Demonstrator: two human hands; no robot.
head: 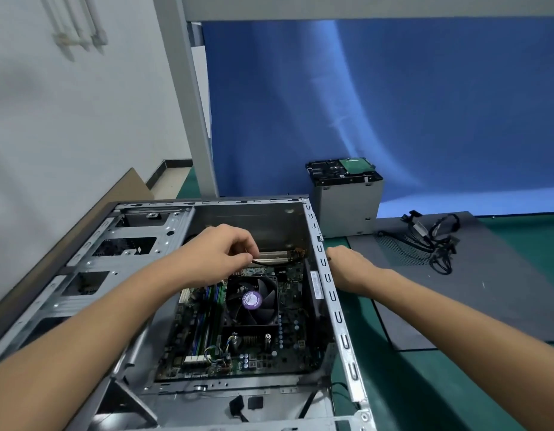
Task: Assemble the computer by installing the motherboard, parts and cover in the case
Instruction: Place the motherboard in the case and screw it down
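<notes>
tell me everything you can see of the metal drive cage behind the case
The drive cage is a light grey sheet-metal box. It stands upright on the green mat, just beyond the far right corner of the case and in front of a blue backdrop. A hard drive sits in its top, black with a green circuit board facing up. Small slots mark the cage's walls. Its base stands at the far edge of the dark cover panel.

Single head-worn wide-angle view, facing forward and down, close above open case (327,276)
</notes>
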